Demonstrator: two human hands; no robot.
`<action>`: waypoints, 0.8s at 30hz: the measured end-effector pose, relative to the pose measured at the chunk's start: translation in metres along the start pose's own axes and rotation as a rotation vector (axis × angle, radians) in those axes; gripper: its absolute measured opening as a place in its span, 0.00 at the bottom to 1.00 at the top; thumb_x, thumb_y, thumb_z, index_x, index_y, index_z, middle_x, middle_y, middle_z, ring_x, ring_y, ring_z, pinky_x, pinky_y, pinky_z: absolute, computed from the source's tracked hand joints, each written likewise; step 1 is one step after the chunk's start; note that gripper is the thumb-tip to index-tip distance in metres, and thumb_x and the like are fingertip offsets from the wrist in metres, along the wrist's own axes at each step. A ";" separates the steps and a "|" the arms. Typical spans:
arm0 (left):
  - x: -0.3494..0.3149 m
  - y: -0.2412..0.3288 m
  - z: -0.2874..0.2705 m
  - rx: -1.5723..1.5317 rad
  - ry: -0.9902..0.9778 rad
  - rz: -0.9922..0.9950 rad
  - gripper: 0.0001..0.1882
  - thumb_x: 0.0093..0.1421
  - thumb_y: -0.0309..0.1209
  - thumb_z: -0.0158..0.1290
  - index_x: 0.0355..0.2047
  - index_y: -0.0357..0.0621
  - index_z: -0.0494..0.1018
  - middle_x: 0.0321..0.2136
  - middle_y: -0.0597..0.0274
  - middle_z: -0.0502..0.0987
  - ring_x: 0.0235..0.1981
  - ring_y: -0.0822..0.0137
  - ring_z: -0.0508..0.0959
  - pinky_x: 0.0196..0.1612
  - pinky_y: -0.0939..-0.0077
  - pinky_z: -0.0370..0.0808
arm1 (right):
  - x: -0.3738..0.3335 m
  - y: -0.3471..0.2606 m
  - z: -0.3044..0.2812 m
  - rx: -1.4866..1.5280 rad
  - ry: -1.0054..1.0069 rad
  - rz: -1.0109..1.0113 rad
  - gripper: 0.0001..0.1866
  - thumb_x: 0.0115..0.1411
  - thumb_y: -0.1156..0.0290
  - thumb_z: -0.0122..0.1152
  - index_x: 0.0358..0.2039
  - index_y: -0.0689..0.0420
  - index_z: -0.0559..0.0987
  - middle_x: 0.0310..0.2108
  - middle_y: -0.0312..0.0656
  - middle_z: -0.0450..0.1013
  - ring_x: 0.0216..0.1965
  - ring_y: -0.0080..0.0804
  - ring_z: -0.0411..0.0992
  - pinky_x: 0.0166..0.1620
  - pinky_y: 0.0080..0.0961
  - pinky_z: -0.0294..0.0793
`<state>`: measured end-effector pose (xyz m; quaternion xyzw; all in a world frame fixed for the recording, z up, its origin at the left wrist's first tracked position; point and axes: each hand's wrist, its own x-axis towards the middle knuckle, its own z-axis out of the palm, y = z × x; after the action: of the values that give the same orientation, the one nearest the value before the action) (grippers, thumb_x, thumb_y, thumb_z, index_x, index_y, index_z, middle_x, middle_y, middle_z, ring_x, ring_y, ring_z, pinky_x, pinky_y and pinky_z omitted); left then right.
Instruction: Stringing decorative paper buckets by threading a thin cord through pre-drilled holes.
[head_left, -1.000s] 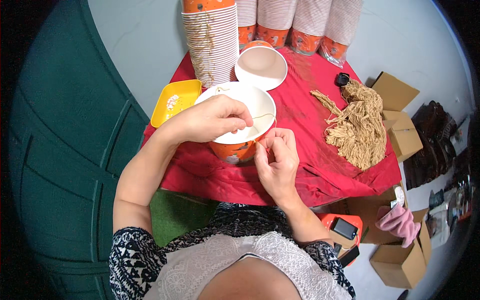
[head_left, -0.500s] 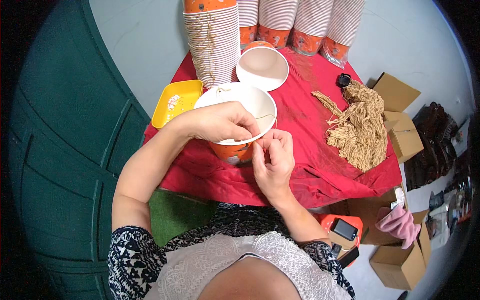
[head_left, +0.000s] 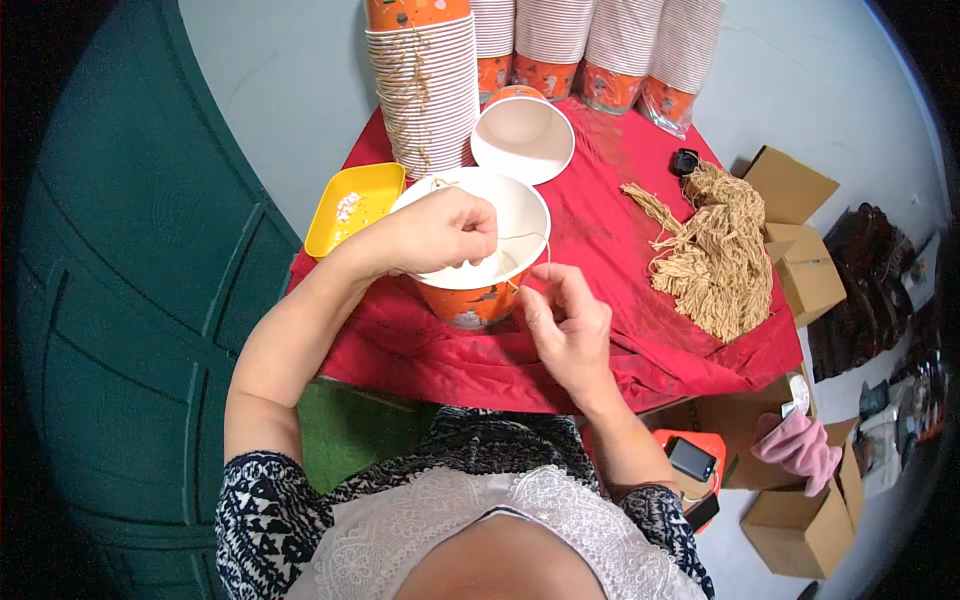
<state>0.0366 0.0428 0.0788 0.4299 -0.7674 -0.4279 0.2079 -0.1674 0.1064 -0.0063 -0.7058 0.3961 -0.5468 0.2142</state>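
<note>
A white-lined paper bucket (head_left: 468, 303) with an orange printed outside stands upright near the table's front edge. My left hand (head_left: 445, 232) is over its mouth, fingers closed in a pinch on a thin tan string (head_left: 522, 236). The string runs from beside these fingers to the bucket's right rim, and a short bit shows outside the wall. Just right of that wall is my right hand (head_left: 572, 325), thumb and forefinger apart, holding nothing I can see. Another string bit shows at the far inner rim, partly behind my left hand.
A yellow tray (head_left: 375, 185) with small pale bits sits left of the bucket. Behind are an empty bucket (head_left: 523, 140) lying tilted and a tall bucket stack (head_left: 425, 95). A bundle of tan strings (head_left: 722, 255) lies on the red cloth (head_left: 610, 230) at right. Cardboard boxes (head_left: 800, 530) stand beyond.
My right hand has let go at the bucket's wall, its fingers opening and moving slightly right and down. My left hand has drawn up and back from the near rim, its fingers curled.
</note>
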 end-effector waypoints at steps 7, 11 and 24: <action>-0.004 0.004 -0.001 -0.131 0.057 -0.035 0.06 0.56 0.26 0.53 0.23 0.38 0.72 0.20 0.67 0.75 0.21 0.78 0.71 0.27 0.83 0.68 | 0.039 -0.014 -0.038 -0.181 -0.264 -0.198 0.16 0.56 0.73 0.62 0.45 0.58 0.74 0.24 0.48 0.75 0.23 0.44 0.76 0.26 0.37 0.74; -0.005 0.000 0.003 -0.301 0.085 0.045 0.06 0.54 0.23 0.52 0.21 0.36 0.72 0.22 0.60 0.76 0.20 0.77 0.71 0.26 0.82 0.69 | 0.062 -0.008 -0.042 -0.351 -0.461 -0.405 0.14 0.54 0.74 0.63 0.41 0.58 0.75 0.27 0.49 0.76 0.27 0.49 0.76 0.29 0.41 0.74; -0.004 0.022 0.020 -0.360 0.179 0.039 0.06 0.57 0.24 0.50 0.23 0.38 0.71 0.24 0.60 0.77 0.19 0.79 0.70 0.23 0.86 0.67 | 0.095 0.038 -0.018 -0.536 -0.274 -0.915 0.08 0.47 0.76 0.62 0.29 0.57 0.73 0.19 0.38 0.67 0.20 0.34 0.71 0.21 0.31 0.70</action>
<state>0.0147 0.0614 0.0867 0.4073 -0.6649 -0.5143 0.3570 -0.1889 0.0105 0.0283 -0.9007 0.1425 -0.3672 -0.1833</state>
